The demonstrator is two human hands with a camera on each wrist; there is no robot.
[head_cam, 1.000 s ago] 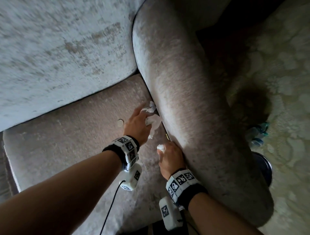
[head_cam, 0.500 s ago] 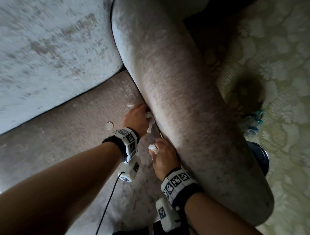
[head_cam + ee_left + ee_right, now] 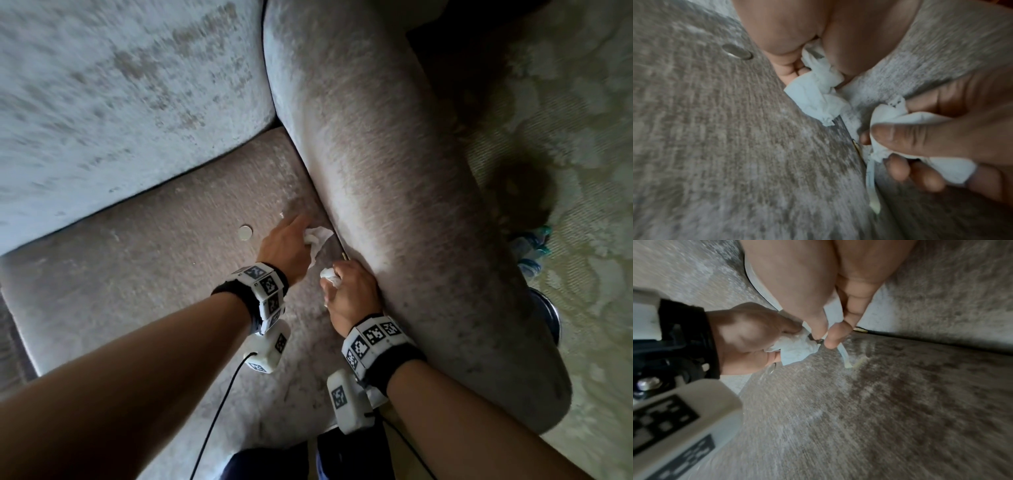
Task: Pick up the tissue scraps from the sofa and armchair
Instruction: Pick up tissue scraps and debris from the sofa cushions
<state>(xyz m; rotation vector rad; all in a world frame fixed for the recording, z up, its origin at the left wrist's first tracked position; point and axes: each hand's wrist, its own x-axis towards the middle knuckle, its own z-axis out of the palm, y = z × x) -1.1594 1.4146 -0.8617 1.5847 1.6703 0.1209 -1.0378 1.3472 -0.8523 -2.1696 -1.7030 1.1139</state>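
My left hand is low over the brown seat cushion, close to the armrest seam. It grips a crumpled white tissue, which hangs from its fingers. Just below it, against the armrest, my right hand pinches a balled tissue wad between thumb and fingers. In the right wrist view the right fingers hold their tissue beside the left hand's tissue. A tiny white scrap lies on the cushion beyond the left fingers.
A coin lies on the seat left of my left hand. A thin pale strip sticks out of the seam. The padded armrest rises on the right and the back cushion behind. Water bottles lie on the patterned carpet.
My left hand has gathered the loose tissue at the armrest seam into its fingers and drawn back slightly. The right hand has stayed by the seam, holding its wad.
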